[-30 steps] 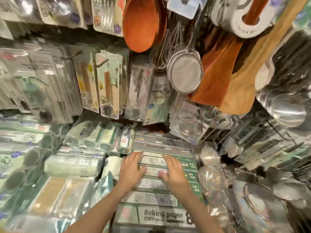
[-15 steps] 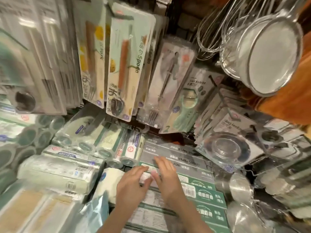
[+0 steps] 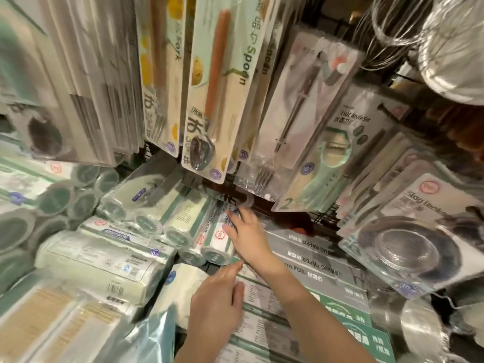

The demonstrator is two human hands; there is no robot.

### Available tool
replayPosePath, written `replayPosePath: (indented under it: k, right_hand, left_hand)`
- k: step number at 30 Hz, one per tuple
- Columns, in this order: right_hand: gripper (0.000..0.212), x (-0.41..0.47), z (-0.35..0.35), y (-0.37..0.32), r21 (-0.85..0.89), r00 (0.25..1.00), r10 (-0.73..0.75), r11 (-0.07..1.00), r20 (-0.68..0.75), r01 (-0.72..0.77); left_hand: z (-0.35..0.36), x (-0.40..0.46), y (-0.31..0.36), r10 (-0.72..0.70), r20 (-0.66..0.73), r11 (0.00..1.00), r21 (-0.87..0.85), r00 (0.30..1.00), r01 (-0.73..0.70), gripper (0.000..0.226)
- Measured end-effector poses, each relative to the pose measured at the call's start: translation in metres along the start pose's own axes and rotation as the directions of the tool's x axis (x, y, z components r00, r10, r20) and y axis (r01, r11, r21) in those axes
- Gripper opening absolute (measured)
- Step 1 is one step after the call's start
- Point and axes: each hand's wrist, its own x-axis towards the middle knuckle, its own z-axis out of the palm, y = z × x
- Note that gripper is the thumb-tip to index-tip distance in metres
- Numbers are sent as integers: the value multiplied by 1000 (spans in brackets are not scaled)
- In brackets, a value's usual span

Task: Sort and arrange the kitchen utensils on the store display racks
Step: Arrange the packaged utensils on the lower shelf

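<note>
Flat grey and green boxes of baking paper and foil (image 3: pixel 322 260) lie stacked on the low shelf. My left hand (image 3: pixel 217 302) rests flat on their left edge, fingers together, holding nothing. My right hand (image 3: pixel 248 235) reaches past it, fingers stretched out against the side of a clear-wrapped roll (image 3: pixel 216 241) in a row of such rolls (image 3: pixel 146 208). Neither hand grips anything. Above hang carded packs: a spoon (image 3: pixel 209 100), a fork (image 3: pixel 159 74) and a fruit knife set (image 3: pixel 327 158).
A carded sink strainer pack (image 3: pixel 408 244) leans at the right. A mesh sieve (image 3: pixel 455 48) and wire whisks (image 3: pixel 387 27) hang top right. Wrapped packs (image 3: pixel 99 260) and green-capped rolls (image 3: pixel 55 200) crowd the left. A white roll (image 3: pixel 180 284) sits by my left hand.
The view has moved closer and lower. My right hand has slid left and forward off the boxes to the rolls. My left hand has drawn back toward me along the boxes' edge.
</note>
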Motion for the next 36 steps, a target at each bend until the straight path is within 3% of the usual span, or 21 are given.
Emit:
replayPosePath:
  k: [6,13,19,23,25,29,32,36]
  right_hand:
    - [56,25,8,-2,-30,998,45,999,36,-44]
    - [55,4,7,3,-77,998,-32,997,-56,28]
    - [51,-40,4,20,-55,996,-78,996,-36,76]
    - [47,-81,-5,15,6,999,-34,999,-27,34]
    - [48,-105,-6,5,5,998,-53,999,-26,53]
    - [50,-142,-12,-20,6,999,-42,999,-18,42]
    - [51,-161,-20,-36,-30,999,-27,999,21,28]
    - [52,-187,-37,-53,-17,998,-34,999,57,35]
  left_hand:
    - [-1,0,-1,6,-7,1000,-4,1000,-6,45]
    - [-3,-3,3,0,-30,1000,27,1000,1,42]
    - [-7,-4,8,-41,16,999,31,999,40,24]
    - [-18,-9,16,-142,110,971,-178,984,161,24]
    - [-29,-15,21,-203,150,883,-398,968,247,30]
    - [-57,-29,37,-328,160,548,-771,931,326,36]
    - [-74,-30,44,-431,137,327,-898,892,296,34]
    - [-96,-31,56,-494,185,133,-949,850,284,32]
